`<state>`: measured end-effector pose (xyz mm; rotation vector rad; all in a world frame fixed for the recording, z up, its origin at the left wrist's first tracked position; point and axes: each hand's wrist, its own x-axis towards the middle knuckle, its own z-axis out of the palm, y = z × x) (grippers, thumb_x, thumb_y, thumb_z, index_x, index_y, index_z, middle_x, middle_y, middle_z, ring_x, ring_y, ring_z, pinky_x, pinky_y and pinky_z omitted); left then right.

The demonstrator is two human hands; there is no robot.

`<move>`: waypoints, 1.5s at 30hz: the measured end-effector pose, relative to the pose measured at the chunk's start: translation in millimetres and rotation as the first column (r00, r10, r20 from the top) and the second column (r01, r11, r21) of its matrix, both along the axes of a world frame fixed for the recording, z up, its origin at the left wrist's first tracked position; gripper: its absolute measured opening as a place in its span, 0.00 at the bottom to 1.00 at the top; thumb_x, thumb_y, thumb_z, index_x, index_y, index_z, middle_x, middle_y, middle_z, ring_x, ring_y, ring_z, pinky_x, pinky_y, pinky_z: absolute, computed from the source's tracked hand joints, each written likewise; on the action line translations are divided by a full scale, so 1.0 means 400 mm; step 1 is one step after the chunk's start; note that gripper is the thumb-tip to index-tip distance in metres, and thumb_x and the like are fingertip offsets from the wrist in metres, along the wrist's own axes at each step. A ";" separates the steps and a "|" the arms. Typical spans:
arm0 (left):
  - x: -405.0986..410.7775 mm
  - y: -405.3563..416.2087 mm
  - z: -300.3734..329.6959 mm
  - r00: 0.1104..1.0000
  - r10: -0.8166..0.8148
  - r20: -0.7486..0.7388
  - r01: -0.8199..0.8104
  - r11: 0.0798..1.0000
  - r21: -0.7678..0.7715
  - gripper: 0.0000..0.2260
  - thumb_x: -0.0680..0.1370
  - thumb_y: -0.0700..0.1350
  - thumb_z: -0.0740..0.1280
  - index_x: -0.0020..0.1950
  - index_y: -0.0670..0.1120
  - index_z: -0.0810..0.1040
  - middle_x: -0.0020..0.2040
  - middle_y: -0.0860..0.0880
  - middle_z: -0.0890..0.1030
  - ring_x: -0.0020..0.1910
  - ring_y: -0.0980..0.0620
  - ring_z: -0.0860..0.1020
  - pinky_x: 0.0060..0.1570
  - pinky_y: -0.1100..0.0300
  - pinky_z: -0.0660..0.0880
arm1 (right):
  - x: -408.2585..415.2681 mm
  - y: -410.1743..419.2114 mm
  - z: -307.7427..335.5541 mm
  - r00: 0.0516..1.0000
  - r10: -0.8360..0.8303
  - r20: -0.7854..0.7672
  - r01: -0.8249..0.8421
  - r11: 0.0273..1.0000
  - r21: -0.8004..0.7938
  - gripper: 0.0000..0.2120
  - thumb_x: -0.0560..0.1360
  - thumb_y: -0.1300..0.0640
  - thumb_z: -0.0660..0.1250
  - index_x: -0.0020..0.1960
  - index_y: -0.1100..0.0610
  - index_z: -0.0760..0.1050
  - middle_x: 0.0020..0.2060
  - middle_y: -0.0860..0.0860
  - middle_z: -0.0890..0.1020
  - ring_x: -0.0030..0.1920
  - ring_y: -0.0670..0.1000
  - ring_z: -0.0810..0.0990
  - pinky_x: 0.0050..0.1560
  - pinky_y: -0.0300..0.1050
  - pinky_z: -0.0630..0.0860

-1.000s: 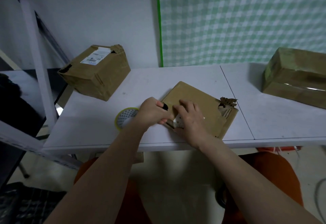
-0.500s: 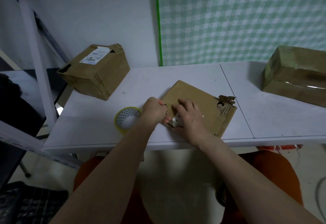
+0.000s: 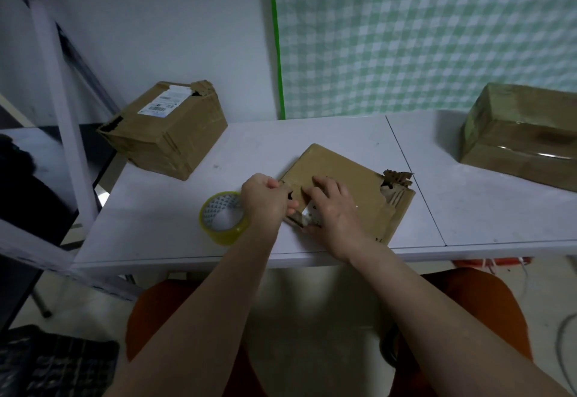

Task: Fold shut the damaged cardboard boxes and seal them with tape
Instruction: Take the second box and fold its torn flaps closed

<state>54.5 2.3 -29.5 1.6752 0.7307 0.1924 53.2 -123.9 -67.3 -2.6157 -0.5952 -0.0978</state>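
Head view looks down on a white bench [image 3: 162,228] with three cardboard boxes on it. Nearest the person lies the flat box [image 3: 349,190], set at an angle close to the front edge, probably so both hands can reach its near-left corner without stretching. Its far-right corner is torn and ragged, the corrugated layers showing. The right hand [image 3: 331,209] lies palm down on the box top, fingers spread and fairly straight, seemingly pressing the flap flat so it cannot spring up. The left hand [image 3: 265,199] is curled at the box's left corner, fingers and thumb drawn together as if pinching something small against the cardboard; a dark bit shows between the two hands, but whether it is a tape end, a cutter or a hole in the card cannot be told. A pale shiny patch, likely tape, shows at that corner just under the right hand. The tape roll [image 3: 223,218] stands on the bench touching or just beside the left wrist, kept handy for the next strip. The labelled box [image 3: 165,134] sits well apart at the back left, and the taped box [image 3: 521,134] at the far right, glossy with tape already
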 end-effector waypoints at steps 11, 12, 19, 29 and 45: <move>-0.076 0.109 -0.054 0.970 -0.202 0.134 0.125 0.891 0.437 0.18 0.75 0.28 0.57 0.60 0.42 0.77 0.58 0.46 0.78 0.55 0.52 0.76 0.55 0.69 0.72 | -0.008 0.058 0.018 0.996 -0.048 0.080 0.040 0.994 0.102 0.22 0.67 0.56 0.75 0.59 0.60 0.75 0.57 0.57 0.72 0.56 0.57 0.68 0.55 0.48 0.70; -0.071 0.108 -0.058 0.964 -0.239 0.114 0.168 0.885 0.433 0.18 0.75 0.28 0.58 0.60 0.40 0.77 0.58 0.45 0.78 0.56 0.51 0.76 0.57 0.63 0.73 | -0.007 0.071 0.018 0.995 -0.045 0.086 0.034 0.993 0.117 0.20 0.68 0.56 0.75 0.57 0.60 0.76 0.55 0.57 0.72 0.55 0.57 0.68 0.54 0.48 0.70; -0.034 0.099 -0.055 0.966 -0.242 0.089 0.219 0.953 0.211 0.10 0.75 0.33 0.67 0.55 0.36 0.80 0.50 0.44 0.82 0.49 0.52 0.79 0.44 0.74 0.74 | 0.016 0.100 0.030 0.992 -0.122 -0.020 0.123 0.957 0.264 0.06 0.74 0.57 0.69 0.46 0.60 0.79 0.45 0.51 0.70 0.53 0.54 0.67 0.53 0.41 0.64; 0.000 0.085 -0.074 0.985 -0.138 0.103 0.117 0.975 0.190 0.06 0.72 0.39 0.72 0.48 0.40 0.83 0.43 0.46 0.84 0.40 0.55 0.80 0.39 0.70 0.74 | 0.037 0.106 0.027 0.958 -0.264 -0.115 0.287 0.911 0.297 0.09 0.73 0.56 0.70 0.51 0.58 0.76 0.52 0.53 0.69 0.57 0.52 0.64 0.56 0.37 0.63; 0.031 0.073 -0.072 0.997 -0.060 0.039 0.061 0.998 -0.020 0.10 0.71 0.38 0.73 0.52 0.42 0.83 0.47 0.46 0.84 0.46 0.52 0.81 0.52 0.58 0.78 | 0.012 0.066 0.002 0.979 -0.204 0.019 0.195 0.955 0.222 0.12 0.70 0.54 0.73 0.48 0.60 0.77 0.51 0.53 0.73 0.53 0.54 0.67 0.48 0.36 0.60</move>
